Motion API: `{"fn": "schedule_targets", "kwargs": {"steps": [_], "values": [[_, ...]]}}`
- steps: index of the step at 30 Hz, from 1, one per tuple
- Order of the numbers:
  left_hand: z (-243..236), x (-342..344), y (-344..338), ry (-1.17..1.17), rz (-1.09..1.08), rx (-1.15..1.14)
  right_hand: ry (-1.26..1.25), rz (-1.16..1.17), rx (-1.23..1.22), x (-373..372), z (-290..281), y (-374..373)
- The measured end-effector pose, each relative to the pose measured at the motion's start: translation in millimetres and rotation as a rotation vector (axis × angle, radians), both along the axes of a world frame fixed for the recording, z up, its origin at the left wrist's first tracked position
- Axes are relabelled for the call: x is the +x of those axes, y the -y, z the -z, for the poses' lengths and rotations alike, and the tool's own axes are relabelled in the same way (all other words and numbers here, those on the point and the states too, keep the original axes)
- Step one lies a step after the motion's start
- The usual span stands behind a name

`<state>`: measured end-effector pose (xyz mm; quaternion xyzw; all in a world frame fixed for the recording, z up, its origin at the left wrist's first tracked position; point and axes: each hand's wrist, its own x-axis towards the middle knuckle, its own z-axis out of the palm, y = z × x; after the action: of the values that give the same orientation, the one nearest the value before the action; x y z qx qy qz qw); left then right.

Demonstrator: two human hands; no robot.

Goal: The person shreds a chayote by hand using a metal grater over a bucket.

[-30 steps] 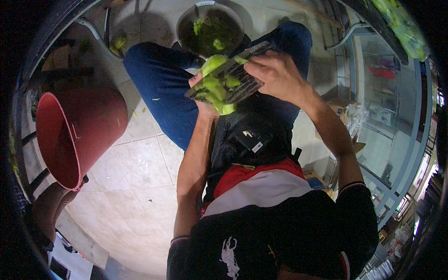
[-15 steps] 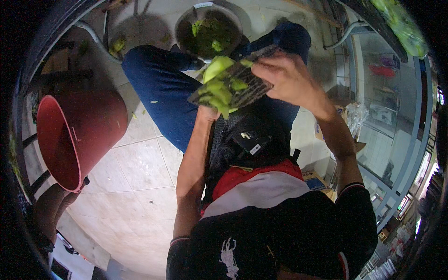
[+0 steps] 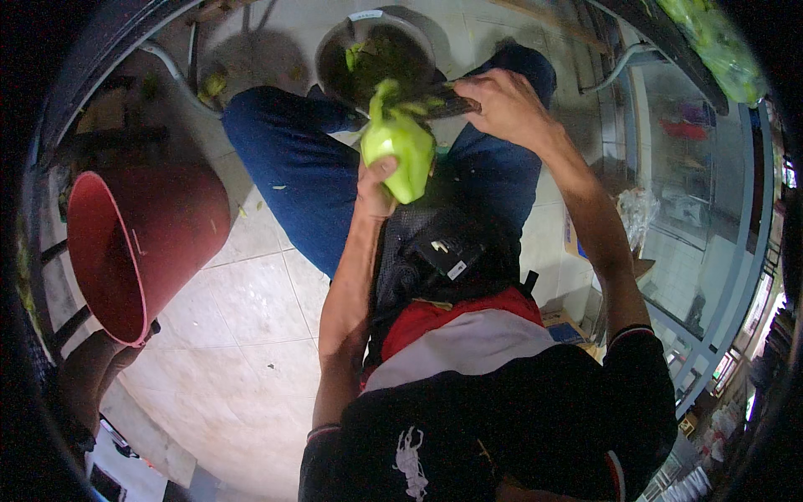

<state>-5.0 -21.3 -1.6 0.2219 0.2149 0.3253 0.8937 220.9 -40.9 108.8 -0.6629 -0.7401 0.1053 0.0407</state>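
One green vegetable (image 3: 400,159) shows in my head view between two trouser legs (image 3: 293,155), long axis steep, lower end toward the body. I see the left hand (image 3: 376,186) wrapped round it, the right hand (image 3: 503,105) clenched on one dark blade (image 3: 456,104), which earlier covered the vegetable and now sits near one bowl (image 3: 424,43). One red bucket (image 3: 180,226) is leftward.

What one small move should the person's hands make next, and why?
Perhaps the right hand should tip the knife toward the bowl: blurred green slices cluster where the blade nears the pale green fruit, and the bowl sits just beyond. The left hand grips the fruit.
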Motion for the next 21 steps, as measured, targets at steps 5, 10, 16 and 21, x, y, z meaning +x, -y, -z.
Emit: {"fn": "schedule_targets", "kwargs": {"steps": [5,10,16,21], "values": [[-12.6,2.2,-0.8,-0.120,-0.034,0.187,-0.060,0.093,-0.005,1.8,-11.4,10.3],[-2.7,1.8,1.5,-0.128,0.024,0.173,-0.091,0.001,-0.047,-25.9,-55.2,34.6],[-6.7,1.8,0.6,-0.160,-0.012,0.426,-0.179,-0.079,-0.040,-34.4,-54.9,29.9],[-3.3,-0.7,0.9,-0.140,-0.011,0.418,-0.184,-0.088,-0.077,-34.7,-56.0,26.5]]}}
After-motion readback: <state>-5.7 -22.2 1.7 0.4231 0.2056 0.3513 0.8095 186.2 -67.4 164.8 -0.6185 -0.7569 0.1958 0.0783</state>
